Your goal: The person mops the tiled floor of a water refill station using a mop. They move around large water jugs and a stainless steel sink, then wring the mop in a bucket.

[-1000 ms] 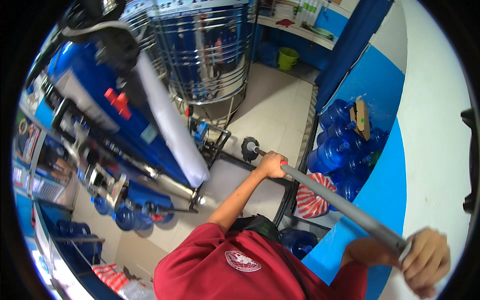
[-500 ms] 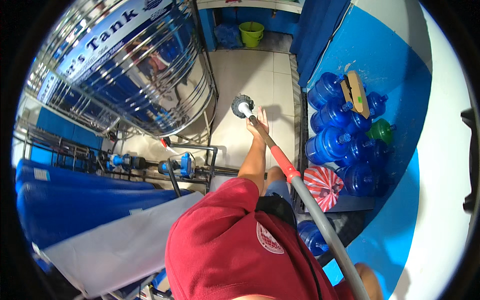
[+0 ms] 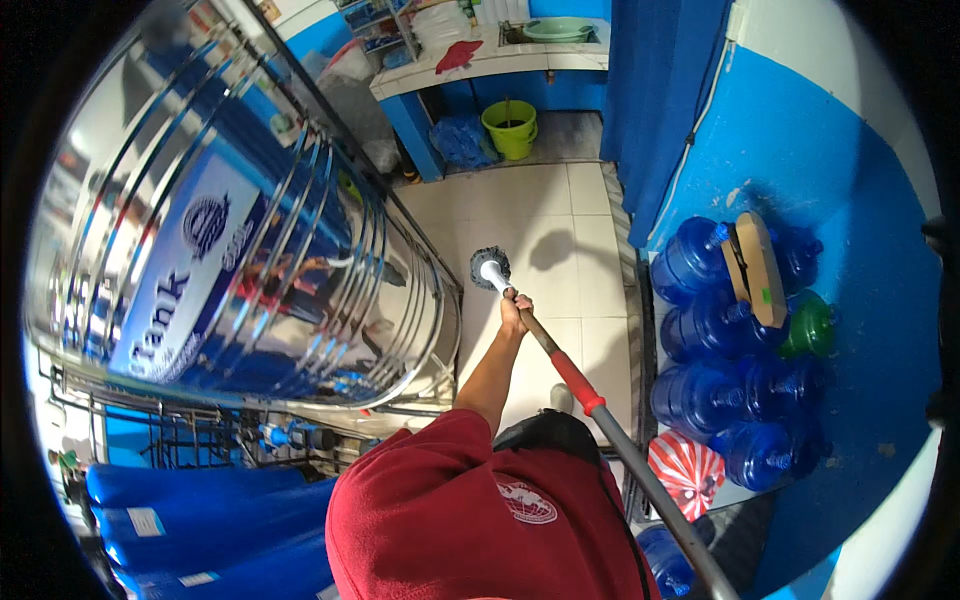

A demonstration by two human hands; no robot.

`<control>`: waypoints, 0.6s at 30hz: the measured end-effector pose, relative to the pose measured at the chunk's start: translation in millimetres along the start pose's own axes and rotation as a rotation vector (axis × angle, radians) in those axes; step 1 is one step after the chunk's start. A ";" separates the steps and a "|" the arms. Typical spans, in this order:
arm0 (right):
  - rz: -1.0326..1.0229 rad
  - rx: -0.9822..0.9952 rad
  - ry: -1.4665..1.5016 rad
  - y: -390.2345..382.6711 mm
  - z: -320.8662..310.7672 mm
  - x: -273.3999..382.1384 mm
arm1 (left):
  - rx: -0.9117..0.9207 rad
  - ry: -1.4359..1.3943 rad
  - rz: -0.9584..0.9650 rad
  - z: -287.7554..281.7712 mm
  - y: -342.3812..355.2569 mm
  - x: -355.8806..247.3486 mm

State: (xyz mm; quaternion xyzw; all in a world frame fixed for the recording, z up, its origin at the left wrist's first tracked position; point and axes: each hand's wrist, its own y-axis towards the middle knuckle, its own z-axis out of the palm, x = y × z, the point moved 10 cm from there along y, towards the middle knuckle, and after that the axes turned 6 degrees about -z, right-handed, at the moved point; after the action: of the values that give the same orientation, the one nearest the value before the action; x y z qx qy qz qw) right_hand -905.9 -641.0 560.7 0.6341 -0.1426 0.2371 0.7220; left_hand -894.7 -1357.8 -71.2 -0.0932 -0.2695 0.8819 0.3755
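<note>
My left hand (image 3: 514, 312) is closed round the pole of a mop (image 3: 577, 380), just below its white socket. The mop's round, dark grey head (image 3: 490, 268) is lifted toward me, with the pale tiles beyond it. A red section joins the brown part of the pole to a thicker grey part, which slants down past my right side and leaves the picture at the lower edge. My right hand is out of sight.
To the left stands a large shiny steel tank (image 3: 330, 300) in a metal frame. Several blue water jugs (image 3: 700, 395), one green jug (image 3: 808, 325) and a striped red-and-white bundle (image 3: 686, 472) line the right wall. A lime bucket (image 3: 510, 128) sits under the counter (image 3: 490, 55) ahead.
My left hand had its fingers stretched out beside the pole; now they wrap round it. The view has tilted up, bringing in the counter, and my legs have shifted.
</note>
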 end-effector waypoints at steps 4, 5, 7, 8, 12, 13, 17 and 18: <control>-0.059 0.290 -0.921 32.4 121.5 -66.0 | -0.027 0.013 0.013 49.3 40.7 -38.3; -0.072 0.433 -1.104 33.4 156.4 -85.4 | -0.063 0.024 0.021 64.3 54.1 -47.4; -0.052 0.838 -1.316 11.8 226.4 -142.3 | -0.081 0.090 0.085 101.5 81.7 -61.8; -0.011 1.064 -1.331 -12.2 259.0 -173.0 | -0.100 0.128 0.126 119.9 95.6 -67.2; 0.579 1.481 -0.688 -156.8 395.8 -283.3 | -0.110 0.343 0.203 201.4 142.3 -80.4; 0.576 1.477 -0.659 -179.6 434.8 -307.1 | -0.101 0.406 0.198 222.4 152.1 -84.2; 0.884 1.275 -0.335 -244.9 583.7 -375.3 | 0.079 0.600 0.244 323.6 172.5 -95.6; 0.902 1.265 -0.321 -251.4 611.9 -386.6 | 0.133 0.616 0.222 349.2 178.3 -93.1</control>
State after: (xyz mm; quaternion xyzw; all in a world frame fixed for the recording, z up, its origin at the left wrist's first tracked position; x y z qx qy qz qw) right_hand -1043.9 -1326.1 246.5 0.8316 -0.3264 0.4484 0.0298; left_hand -1066.6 -1667.8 120.4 -0.3597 -0.0733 0.8634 0.3461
